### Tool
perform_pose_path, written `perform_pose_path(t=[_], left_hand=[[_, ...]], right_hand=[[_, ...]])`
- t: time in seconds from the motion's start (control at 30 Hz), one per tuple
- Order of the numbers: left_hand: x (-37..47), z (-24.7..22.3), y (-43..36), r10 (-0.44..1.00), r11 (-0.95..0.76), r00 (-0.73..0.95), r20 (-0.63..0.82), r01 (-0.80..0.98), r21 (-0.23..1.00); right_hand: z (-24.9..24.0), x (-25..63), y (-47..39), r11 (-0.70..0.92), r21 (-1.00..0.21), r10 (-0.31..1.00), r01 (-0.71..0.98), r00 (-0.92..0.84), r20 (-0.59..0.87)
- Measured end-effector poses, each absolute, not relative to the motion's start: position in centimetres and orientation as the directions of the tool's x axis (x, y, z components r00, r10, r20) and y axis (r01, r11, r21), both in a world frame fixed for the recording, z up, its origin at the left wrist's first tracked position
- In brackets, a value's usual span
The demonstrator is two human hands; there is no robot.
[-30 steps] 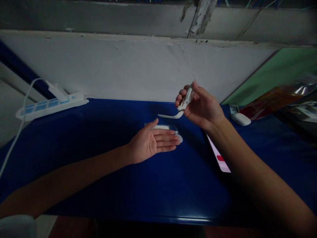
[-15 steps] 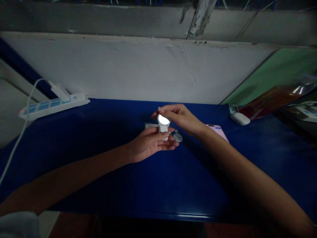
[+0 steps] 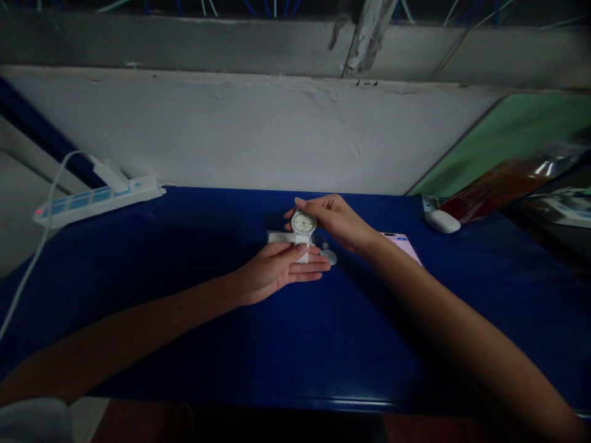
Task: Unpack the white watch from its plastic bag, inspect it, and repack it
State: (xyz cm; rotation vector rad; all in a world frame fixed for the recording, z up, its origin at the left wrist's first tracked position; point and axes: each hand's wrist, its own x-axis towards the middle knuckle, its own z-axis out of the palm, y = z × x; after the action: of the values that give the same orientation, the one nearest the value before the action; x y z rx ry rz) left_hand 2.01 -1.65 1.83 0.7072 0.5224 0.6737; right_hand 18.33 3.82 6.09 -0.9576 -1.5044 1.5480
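A white wristwatch (image 3: 303, 223) with a round pale dial is held up over the blue table, its face toward me. My left hand (image 3: 284, 266) pinches the lower strap between thumb and fingers, palm up. At the upper end, my right hand (image 3: 333, 219) grips the watch near its case, thumb on top and fingers partly hidden behind. Just behind the left fingers lies a small pale flat packet (image 3: 279, 237), mostly covered. A clear round disc (image 3: 329, 257) sits by the left fingertips.
A phone (image 3: 402, 246) lies partly behind my right forearm. Farther right are a white rounded case (image 3: 443, 221) and a bottle with reddish-brown contents (image 3: 498, 184). At left stands a white power strip (image 3: 101, 198) with a plugged-in charger and cable. A pale wall (image 3: 258, 135) closes off the back.
The watch has tilted slightly, so the bright glare is gone and its dial shows. Both hands keep hold of it. The view has shifted a little.
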Motion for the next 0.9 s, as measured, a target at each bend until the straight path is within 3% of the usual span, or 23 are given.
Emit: perform_pose_path(t=[0.23,0.57,0.9], left_hand=[[1.99,1.38,-1.66,0.707,0.54,0.692,-0.146,-0.395,0.743],[2.13,1.34,-1.85,0.722,0.493,0.677,-0.143,-0.357,0.793],[1.98,1.6,-1.92,0.709,0.517,0.681,-0.184,-0.325,0.792]], right_hand=[[5.92,17.75,3.65,-0.158,-0.978,0.846,-0.139,-0.53,-0.061],[5.62,17.68,4.07,-0.466,-0.822,0.728,-0.327,-0.67,-0.146],[5.43,17.48,3.88,-0.402,-0.862,0.774,-0.31,-0.618,-0.139]])
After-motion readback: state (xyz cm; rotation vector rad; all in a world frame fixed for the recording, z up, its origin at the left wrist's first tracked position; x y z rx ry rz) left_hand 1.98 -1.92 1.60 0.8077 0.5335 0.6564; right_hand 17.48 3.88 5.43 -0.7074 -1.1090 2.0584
